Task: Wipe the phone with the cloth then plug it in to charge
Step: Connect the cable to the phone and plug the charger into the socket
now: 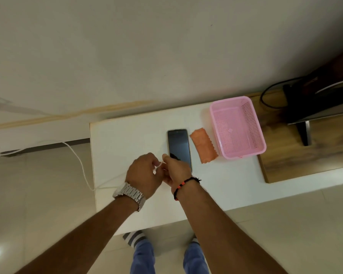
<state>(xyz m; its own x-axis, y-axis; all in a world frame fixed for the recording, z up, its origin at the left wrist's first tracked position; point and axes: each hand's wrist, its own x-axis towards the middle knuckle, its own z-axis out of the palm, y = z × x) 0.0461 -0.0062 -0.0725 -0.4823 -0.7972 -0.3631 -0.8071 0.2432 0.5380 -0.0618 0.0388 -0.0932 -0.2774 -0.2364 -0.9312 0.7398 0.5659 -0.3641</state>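
Two hands over white table (127,135), pale wall, glossy tiled floor (38,194)

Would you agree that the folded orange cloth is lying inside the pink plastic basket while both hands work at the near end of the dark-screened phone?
Not quite. The head view shows the folded orange cloth lying on the white table, between the dark-screened phone and the pink plastic basket, not inside it. Both hands, left hand and right hand, are at the phone's near end.

we cannot see the phone's (179,147) near end, covered by the right hand (175,170). the white cable's (78,161) tip is lost between both hands, and its far end leaves the left edge.
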